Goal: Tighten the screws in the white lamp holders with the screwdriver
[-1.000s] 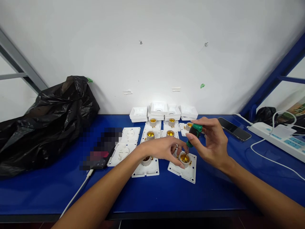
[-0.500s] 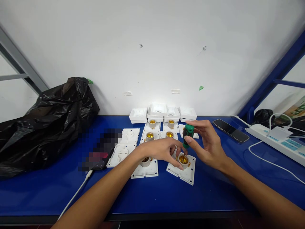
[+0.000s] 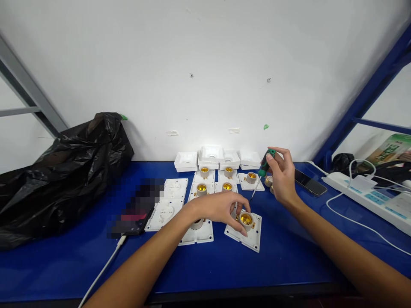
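Note:
My left hand (image 3: 226,208) grips a lamp socket (image 3: 246,220) with a brass-coloured inside, thumb and fingers on its rim. That socket sits on a white square plate (image 3: 253,239), turned at an angle on the blue table. Up and to the right, my right hand (image 3: 282,173) holds a screwdriver (image 3: 267,162) by its green and black handle. Its thin shaft slants down to the left, the tip apart from the socket. Behind my left hand, several more sockets, one of them a lamp socket (image 3: 202,189), stand on white plates. My left wrist partly covers a nearer one.
White box-like covers (image 3: 212,153) are piled against the wall. Left of the plates lie flat white plates (image 3: 165,214) and a partly blurred phone (image 3: 136,224) on a cable. A black plastic bag (image 3: 64,171) fills the left. Another phone (image 3: 310,184) and a power strip (image 3: 372,196) lie right.
My right hand has lifted the screwdriver out of the socket and moved it up and right. My left hand stays on the socket. The view has tilted slightly upward.

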### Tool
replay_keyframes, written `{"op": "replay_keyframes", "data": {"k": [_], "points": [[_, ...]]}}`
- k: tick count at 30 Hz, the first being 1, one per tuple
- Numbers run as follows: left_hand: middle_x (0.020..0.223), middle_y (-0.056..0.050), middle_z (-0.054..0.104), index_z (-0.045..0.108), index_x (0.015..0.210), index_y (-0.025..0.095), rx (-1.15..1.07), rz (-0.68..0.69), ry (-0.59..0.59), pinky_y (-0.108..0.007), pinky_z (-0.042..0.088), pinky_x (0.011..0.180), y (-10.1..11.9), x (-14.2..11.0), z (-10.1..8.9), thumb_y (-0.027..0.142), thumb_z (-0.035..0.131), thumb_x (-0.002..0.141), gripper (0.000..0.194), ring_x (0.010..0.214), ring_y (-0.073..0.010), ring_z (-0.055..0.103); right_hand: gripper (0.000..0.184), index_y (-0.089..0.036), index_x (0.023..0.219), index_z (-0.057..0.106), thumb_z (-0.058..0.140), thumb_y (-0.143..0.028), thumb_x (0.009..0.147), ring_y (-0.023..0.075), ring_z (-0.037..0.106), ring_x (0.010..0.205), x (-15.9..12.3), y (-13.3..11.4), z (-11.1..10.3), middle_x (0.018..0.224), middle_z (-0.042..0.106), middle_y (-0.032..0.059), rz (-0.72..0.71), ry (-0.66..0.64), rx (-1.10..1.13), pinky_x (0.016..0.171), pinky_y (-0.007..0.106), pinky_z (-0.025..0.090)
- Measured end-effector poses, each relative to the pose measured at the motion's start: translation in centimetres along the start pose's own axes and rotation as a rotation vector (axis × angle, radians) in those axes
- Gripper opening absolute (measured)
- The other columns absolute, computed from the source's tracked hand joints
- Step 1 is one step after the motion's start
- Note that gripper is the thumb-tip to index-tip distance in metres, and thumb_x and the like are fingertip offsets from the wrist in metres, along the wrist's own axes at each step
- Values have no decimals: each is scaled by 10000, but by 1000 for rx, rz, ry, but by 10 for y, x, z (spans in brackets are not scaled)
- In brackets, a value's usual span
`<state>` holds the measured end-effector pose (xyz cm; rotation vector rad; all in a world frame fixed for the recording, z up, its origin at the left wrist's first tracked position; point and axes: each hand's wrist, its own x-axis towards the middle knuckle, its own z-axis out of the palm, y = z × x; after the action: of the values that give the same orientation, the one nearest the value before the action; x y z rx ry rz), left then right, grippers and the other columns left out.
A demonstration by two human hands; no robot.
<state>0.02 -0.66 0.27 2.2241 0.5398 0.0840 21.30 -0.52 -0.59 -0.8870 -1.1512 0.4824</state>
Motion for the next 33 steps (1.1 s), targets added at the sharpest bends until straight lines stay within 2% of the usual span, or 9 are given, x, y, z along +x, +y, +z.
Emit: {"op": "replay_keyframes", "data": {"k": [3, 8, 11, 14, 17, 26, 33], "points": [[914, -6, 635, 701, 1009, 227, 92, 5, 34, -260, 387, 637, 6, 0, 2, 611, 823, 716, 498, 790, -156, 541, 234, -270, 979, 601, 692, -449, 859, 94, 499, 556, 10, 15, 1, 729, 562, -55, 98, 33, -6, 460, 207, 393], [952, -19, 651, 735, 1021, 214, 210, 63, 40, -272, 397, 673, 14, 0, 3, 561, 790, 788, 421, 827, -164, 562, 232, -250, 984, 601, 685, -428, 861, 106, 511, 629, 1, 25, -1, 757, 567, -39, 84, 68, -21, 511, 210, 409], [1036, -22, 676, 738, 1121, 236, 196, 100, -9, -283, 432, 720, 20, -2, 4, 492, 768, 838, 382, 861, -163, 589, 221, -248, 1021, 599, 666, -410, 887, 121, 541, 680, -6, 23, -5, 784, 570, -27, 10, 66, -82, 565, 230, 448], [1117, -18, 693, 714, 1186, 256, 138, 138, -28, -299, 462, 853, 25, -4, 5, 383, 757, 868, 345, 1023, -183, 609, 203, -250, 1065, 588, 640, -377, 915, 136, 585, 751, -8, 22, -6, 853, 595, -6, -101, 11, -139, 632, 255, 496], [1170, -5, 710, 692, 1217, 273, 93, 145, -22, -325, 457, 952, 27, -3, 6, 290, 747, 878, 344, 1112, -192, 600, 206, -256, 1098, 577, 622, -364, 928, 155, 607, 810, -10, 23, -4, 907, 607, 12, -127, -36, -163, 626, 262, 510], [1239, -20, 697, 690, 1212, 259, 93, 127, 177, -364, 419, 1072, 15, 4, 17, 255, 675, 938, 274, 1216, -200, 564, 187, -254, 1084, 572, 624, -335, 924, 156, 624, 823, -11, 24, -6, 920, 614, 16, -123, -54, -195, 624, 264, 523], [1221, -32, 704, 673, 1247, 263, 90, 194, 211, -368, 434, 1043, 14, 9, 29, 230, 644, 958, 293, 1173, -203, 577, 197, -252, 1091, 568, 622, -334, 921, 154, 621, 814, -9, 24, -7, 917, 612, 13, -125, -66, -224, 617, 261, 519]]}}
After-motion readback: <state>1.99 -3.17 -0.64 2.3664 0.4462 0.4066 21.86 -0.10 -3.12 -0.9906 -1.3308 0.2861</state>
